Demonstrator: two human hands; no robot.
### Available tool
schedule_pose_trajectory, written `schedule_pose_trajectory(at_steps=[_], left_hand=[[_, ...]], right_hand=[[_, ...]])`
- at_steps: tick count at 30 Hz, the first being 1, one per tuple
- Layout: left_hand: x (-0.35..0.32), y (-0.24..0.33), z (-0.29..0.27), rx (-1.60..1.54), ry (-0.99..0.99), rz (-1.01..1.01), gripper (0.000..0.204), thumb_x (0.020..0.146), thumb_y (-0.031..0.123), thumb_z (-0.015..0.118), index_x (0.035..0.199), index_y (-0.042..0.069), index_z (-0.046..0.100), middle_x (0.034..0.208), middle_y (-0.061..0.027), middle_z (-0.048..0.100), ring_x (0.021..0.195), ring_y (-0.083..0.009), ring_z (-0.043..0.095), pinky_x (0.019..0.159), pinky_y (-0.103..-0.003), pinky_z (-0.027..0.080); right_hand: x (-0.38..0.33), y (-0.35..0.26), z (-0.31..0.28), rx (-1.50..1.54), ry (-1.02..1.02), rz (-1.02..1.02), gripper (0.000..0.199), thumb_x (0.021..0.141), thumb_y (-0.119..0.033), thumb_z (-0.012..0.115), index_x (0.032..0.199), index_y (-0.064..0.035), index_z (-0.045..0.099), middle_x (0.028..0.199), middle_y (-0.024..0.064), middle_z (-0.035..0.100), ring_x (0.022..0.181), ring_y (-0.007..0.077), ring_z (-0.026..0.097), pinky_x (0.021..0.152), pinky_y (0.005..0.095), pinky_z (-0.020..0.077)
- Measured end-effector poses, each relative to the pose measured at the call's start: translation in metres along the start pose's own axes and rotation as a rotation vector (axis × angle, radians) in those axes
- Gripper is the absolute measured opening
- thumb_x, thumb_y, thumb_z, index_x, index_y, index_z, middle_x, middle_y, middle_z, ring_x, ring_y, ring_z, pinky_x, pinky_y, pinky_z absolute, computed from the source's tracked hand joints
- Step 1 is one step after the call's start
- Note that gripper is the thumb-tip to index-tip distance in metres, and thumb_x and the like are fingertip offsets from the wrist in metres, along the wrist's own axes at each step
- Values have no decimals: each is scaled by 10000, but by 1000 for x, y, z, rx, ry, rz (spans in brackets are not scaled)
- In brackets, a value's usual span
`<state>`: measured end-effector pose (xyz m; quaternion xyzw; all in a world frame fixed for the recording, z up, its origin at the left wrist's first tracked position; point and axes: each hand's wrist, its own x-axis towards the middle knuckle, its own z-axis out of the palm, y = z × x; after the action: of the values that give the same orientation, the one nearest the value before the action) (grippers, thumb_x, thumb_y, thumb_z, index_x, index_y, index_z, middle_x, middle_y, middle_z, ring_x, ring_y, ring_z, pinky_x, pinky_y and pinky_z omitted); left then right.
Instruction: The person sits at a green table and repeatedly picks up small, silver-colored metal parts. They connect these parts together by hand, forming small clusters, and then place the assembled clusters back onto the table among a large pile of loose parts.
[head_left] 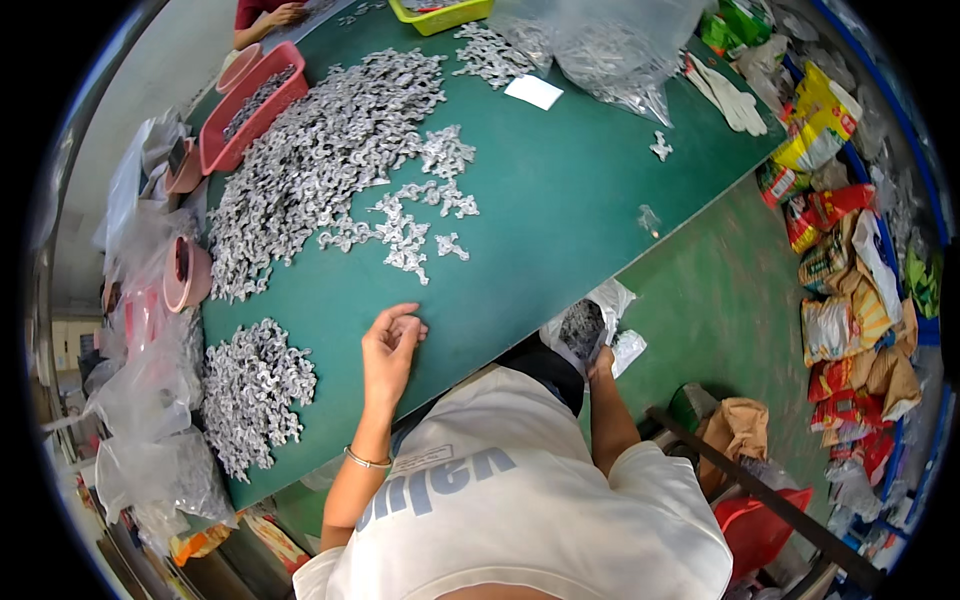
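My left hand (392, 340) is over the near part of the green table (540, 190), its fingers loosely bent and apart, with nothing visible in them. Beyond it lie small silvery metal parts (403, 240), with a single metal part (452, 246) a little apart. Below the table edge on the right, my right hand (602, 362) grips the rim of a clear plastic bag (612, 298). Dark grey small pieces (581, 328) fill the bag. My right fingertips are partly hidden by it.
A large heap of metal parts (310, 150) covers the far left, a smaller pile (257, 395) the near left. Pink bins (255, 115) line the left edge. A big clear bag (620, 50) and white gloves (728, 95) lie far right. Another person's hand (288, 14) is far left.
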<state>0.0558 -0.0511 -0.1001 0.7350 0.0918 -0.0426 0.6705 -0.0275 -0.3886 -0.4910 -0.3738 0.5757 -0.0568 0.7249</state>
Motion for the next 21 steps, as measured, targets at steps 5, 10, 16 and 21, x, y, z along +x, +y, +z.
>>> schedule_pose_trajectory(at_steps=[5,10,16,21], left_hand=[[0,-8,-4,-26,39,9,184,858,43,522,1028,-22,549,789,-43,596,699,-71,541,644,-191,442],[2,-4,-12,-11,151,25,183,855,39,528,1022,-33,550,822,-39,582,747,-76,543,673,-197,452],[45,16,-41,495,447,406,369,766,-7,588,1120,7,484,1079,-128,507,944,-199,527,751,-277,466],[129,46,-87,789,682,504,644,712,79,658,1273,55,342,1323,-176,295,1228,-372,268,1007,-417,264]], right_hand=[[-2,-24,12,-168,194,-505,184,798,-104,483,960,-44,547,830,21,527,657,173,496,597,303,437],[-157,-149,80,-289,352,-1216,229,858,-61,473,1056,53,485,1048,155,510,914,254,494,828,357,394],[-285,-240,182,-355,-443,-1439,106,854,0,463,907,28,551,940,94,539,894,197,510,796,301,414],[-340,-233,329,-803,-1191,-1694,259,749,-72,606,990,11,557,992,145,571,950,296,526,834,335,405]])
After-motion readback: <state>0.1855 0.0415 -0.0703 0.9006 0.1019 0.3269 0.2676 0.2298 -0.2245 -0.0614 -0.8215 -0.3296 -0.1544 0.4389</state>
